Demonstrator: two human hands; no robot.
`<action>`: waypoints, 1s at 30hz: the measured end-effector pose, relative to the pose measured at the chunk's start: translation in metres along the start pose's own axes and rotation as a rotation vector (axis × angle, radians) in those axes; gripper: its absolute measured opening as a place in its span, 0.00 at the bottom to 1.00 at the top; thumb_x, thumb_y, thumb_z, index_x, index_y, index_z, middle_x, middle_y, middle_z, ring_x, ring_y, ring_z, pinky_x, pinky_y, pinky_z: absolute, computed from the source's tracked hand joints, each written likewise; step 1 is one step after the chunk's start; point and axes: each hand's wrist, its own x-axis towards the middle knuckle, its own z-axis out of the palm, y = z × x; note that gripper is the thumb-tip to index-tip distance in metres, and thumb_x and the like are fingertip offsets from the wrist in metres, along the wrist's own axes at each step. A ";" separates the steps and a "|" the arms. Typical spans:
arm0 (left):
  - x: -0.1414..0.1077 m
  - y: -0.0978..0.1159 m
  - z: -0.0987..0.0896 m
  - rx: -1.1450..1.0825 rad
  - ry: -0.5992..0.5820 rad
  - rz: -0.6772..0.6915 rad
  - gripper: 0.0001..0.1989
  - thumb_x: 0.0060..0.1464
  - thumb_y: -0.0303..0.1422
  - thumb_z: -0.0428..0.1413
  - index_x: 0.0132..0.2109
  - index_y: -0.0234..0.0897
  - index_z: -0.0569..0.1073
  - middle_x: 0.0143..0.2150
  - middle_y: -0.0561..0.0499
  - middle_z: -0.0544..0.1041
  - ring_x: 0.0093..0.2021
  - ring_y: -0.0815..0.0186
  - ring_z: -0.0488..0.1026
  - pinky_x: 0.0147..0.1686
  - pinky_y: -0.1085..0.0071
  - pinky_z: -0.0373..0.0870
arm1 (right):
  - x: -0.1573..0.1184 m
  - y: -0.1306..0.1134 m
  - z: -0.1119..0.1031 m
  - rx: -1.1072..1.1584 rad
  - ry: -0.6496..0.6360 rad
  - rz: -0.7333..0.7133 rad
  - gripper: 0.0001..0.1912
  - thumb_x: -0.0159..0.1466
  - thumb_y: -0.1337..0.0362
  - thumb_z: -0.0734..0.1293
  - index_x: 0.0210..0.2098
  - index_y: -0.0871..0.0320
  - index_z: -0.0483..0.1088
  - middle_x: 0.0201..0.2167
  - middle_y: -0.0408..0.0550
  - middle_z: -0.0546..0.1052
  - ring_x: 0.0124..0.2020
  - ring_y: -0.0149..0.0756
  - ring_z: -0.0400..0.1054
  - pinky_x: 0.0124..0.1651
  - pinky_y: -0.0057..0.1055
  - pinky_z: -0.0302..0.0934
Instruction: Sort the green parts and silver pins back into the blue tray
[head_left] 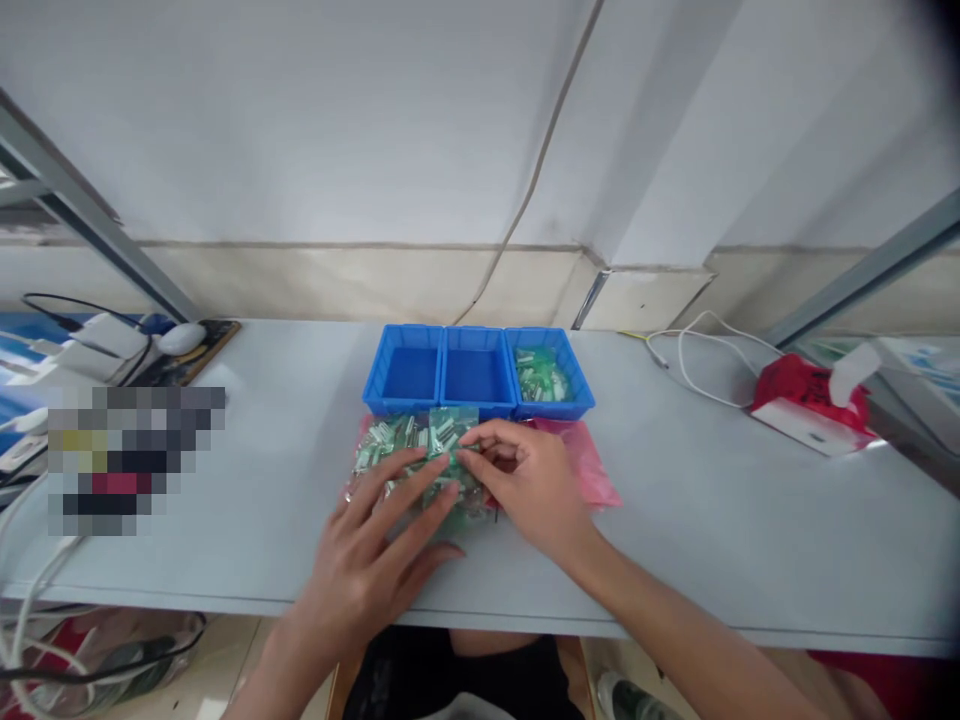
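Observation:
Several small clear packets with green and silver pieces (379, 440) lie heaped on pink plastic bags (589, 465) in front of the blue bins. My left hand (382, 540) rests over the heap, fingers spread and touching the packets. At the heap's right side, my right hand (529, 475) pinches the edge of one green packet (448, 428) between thumb and forefinger. That packet lies near the front wall of the middle bin. What exactly the pieces inside are is too small to tell.
Three joined blue bins (480, 408) stand behind the heap; green packets (541, 375) lie in the right one. A tissue pack (814, 400) and white cable (705, 395) are at right. Chargers and cables (112, 340) crowd the left, near a pixelated patch.

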 end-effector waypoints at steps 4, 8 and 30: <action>0.002 0.000 0.002 0.030 -0.008 0.034 0.18 0.63 0.23 0.61 0.59 0.36 0.77 0.67 0.40 0.74 0.69 0.49 0.68 0.56 0.56 0.77 | 0.005 -0.005 -0.001 -0.158 0.016 -0.057 0.04 0.65 0.63 0.71 0.38 0.54 0.80 0.27 0.43 0.80 0.26 0.35 0.72 0.31 0.32 0.68; 0.004 -0.003 0.006 -0.013 -0.020 0.073 0.20 0.63 0.17 0.55 0.59 0.32 0.76 0.66 0.41 0.74 0.70 0.52 0.67 0.63 0.55 0.73 | 0.002 -0.007 -0.002 -0.521 0.040 -0.309 0.12 0.71 0.64 0.66 0.37 0.53 0.83 0.32 0.49 0.77 0.37 0.40 0.71 0.42 0.39 0.67; 0.010 0.003 0.015 0.028 -0.053 0.041 0.17 0.64 0.27 0.62 0.59 0.32 0.76 0.68 0.39 0.72 0.71 0.50 0.67 0.64 0.53 0.71 | 0.097 -0.005 -0.141 -0.840 -0.221 -0.347 0.12 0.64 0.53 0.73 0.38 0.55 0.80 0.38 0.47 0.81 0.39 0.42 0.74 0.44 0.37 0.64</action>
